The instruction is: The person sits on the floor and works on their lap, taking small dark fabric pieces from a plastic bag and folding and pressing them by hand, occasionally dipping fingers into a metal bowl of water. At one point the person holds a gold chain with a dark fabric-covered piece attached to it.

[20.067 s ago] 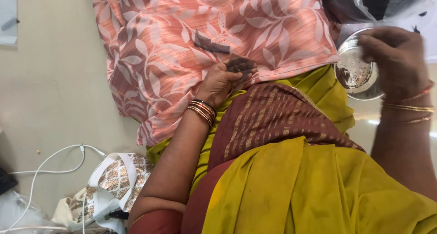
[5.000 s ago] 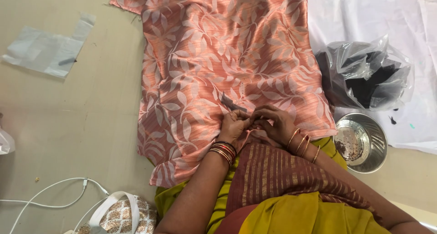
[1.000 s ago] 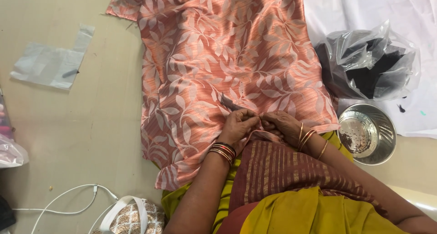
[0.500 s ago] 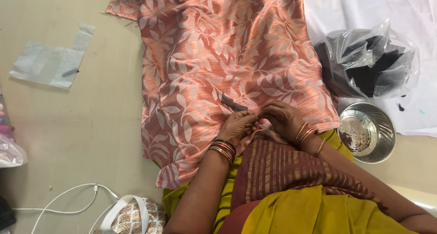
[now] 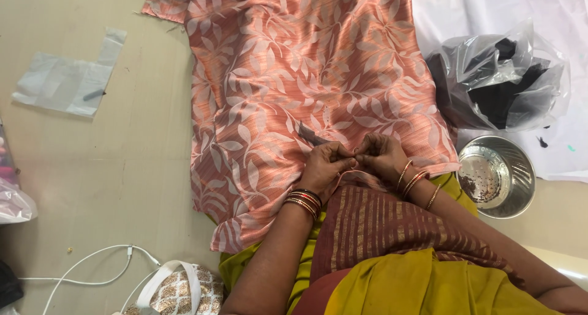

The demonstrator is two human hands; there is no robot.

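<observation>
A salmon-pink cloth (image 5: 294,88) with a pale leaf pattern lies spread over the floor and my lap. My left hand (image 5: 324,165) and my right hand (image 5: 381,157) meet at its near edge, fingertips pinched together on the fabric. A small dark strip (image 5: 310,134) sticks out just above my left hand; what it is I cannot tell. Bangles ring both wrists. My yellow and maroon clothing fills the bottom of the view.
A steel bowl (image 5: 497,175) with dark specks stands right of my hands. Behind it sits a clear plastic bag (image 5: 499,82) of dark material on white cloth. On the floor at left lie a flat plastic bag (image 5: 64,82), a white cable (image 5: 86,269) and a patterned handbag (image 5: 177,290).
Both hands stay pinched at the cloth's near edge. The right hand has shifted slightly left toward the left hand. The view has moved only a little.
</observation>
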